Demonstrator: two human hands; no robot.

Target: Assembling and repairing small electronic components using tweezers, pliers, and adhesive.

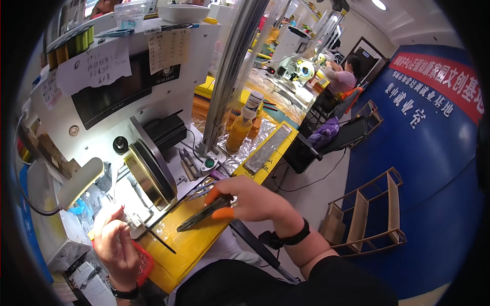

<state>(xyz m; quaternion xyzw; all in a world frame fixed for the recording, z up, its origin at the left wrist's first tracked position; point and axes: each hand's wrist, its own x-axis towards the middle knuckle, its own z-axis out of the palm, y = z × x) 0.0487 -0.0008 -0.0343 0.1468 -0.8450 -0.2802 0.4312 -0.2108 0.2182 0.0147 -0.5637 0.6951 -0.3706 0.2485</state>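
Observation:
My right hand grips a pair of pliers by its orange handles, the dark jaws pointing left over the yellow work surface. On the left, my left hand is raised with its fingers curled and the tips pressed close together. Whatever it pinches, if anything, is too small to make out. It is beside a small white fixture, from which a thin dark rod sticks out toward me. Partly hidden under that hand is a red tray with small bits in it.
A gold-rimmed wheel stands on the white machine. A lamp head lights the left side. Hand tools and a green button sit behind the pliers. Farther back are an amber bottle and a seated person.

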